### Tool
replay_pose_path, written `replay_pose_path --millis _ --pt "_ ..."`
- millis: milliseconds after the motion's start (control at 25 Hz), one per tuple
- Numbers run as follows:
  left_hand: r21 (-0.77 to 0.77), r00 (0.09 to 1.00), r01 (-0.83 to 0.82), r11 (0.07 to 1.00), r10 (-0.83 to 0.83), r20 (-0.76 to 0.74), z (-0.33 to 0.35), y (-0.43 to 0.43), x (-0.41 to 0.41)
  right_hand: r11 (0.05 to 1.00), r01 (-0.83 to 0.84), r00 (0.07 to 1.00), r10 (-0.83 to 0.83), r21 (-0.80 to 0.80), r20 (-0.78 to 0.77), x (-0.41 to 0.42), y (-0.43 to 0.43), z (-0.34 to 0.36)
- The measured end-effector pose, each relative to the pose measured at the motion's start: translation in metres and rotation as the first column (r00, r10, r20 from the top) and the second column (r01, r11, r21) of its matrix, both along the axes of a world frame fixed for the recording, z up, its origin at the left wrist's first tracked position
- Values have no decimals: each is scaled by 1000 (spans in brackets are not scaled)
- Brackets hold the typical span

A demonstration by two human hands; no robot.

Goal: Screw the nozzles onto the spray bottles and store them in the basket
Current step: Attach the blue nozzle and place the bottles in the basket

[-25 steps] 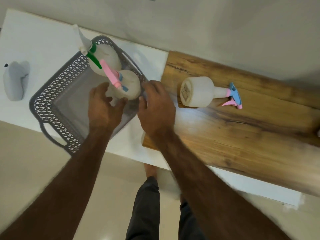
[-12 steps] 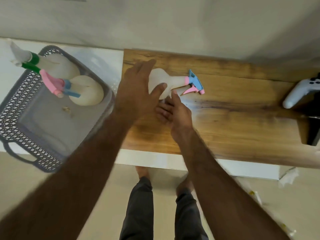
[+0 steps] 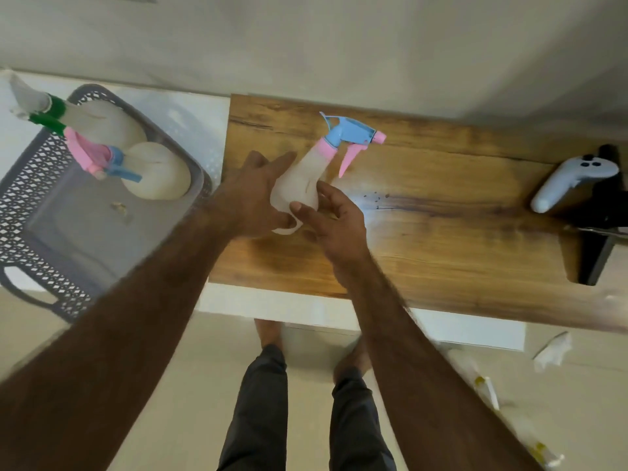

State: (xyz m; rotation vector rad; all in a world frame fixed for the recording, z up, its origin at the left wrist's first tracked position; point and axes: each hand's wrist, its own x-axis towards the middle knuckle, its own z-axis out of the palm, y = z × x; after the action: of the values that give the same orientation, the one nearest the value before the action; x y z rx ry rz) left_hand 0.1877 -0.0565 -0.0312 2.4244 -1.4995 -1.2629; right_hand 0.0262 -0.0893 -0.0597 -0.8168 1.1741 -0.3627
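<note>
Scanning from the left, we are seeing the basket (image 3: pixel 23 198) holding a green-topped bottle (image 3: pixel 102 124) and a pink-topped bottle (image 3: pixel 156 171). Our left hand (image 3: pixel 251 195) is pressing straight, spread fingers against the spray bottle (image 3: pixel 299 185) on the wooden board (image 3: pixel 441 232), while our right hand (image 3: pixel 333 222) is pinching its body. We are probably picking it up, so next we are needing a firm grip and a carry leftward into the basket.

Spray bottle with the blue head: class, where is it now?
Head view, left of centre: the spray bottle is over the wooden board, between the left hand touching its side and the right hand gripping its base, right of the grey basket.
</note>
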Motion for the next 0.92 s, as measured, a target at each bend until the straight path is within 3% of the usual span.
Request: replay_pose_path --millis 120,360,560,760,920 --pt "-145 993 -76 987 63 -95 8 35 -14 935 -251 952 190 -252 -242 -3 21 7" --pt "-340 907 -415 844 351 -233 27 116 -9 690 -567 802 338 -451 -492 25 61 49" --pt "-520 839 -534 667 494 -228 43 182 27 450 -653 757 390 -609 -524 85 106 72" --pt "-523 761 -589 616 640 -104 26 233 69 286 -667 737 391 -688 -551 143 153 64" --pt "-503 730 -627 595 674 -111 -1 239 124 184 -761 632 421 -622 -650 204 163 40"
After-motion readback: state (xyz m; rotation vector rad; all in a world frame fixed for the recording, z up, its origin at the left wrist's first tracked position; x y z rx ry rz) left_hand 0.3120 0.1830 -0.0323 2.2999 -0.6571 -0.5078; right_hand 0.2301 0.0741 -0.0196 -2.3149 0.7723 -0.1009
